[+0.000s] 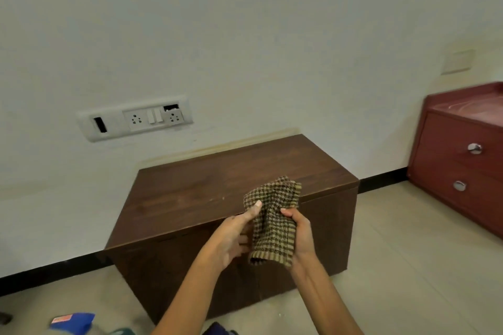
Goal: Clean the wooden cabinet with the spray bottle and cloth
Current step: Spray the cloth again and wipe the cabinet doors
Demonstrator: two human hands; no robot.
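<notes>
Checked brown-and-tan cloth point(272, 219), coarse and waffle-woven, hangs crumpled between both hands above the front edge of the cabinet top. Left hand point(234, 236) pinches its left side with thumb and fingers point(255, 205); right hand point(298, 231) has its fingers closed around the right side. Below, the dark wooden cabinet point(196, 198), a plain box, stands on pale floor tiles point(408, 266) against a white wall point(245, 35). A switch panel point(136, 118) sits on the wall; a reddish drawer unit point(462, 160) stands at the right.
</notes>
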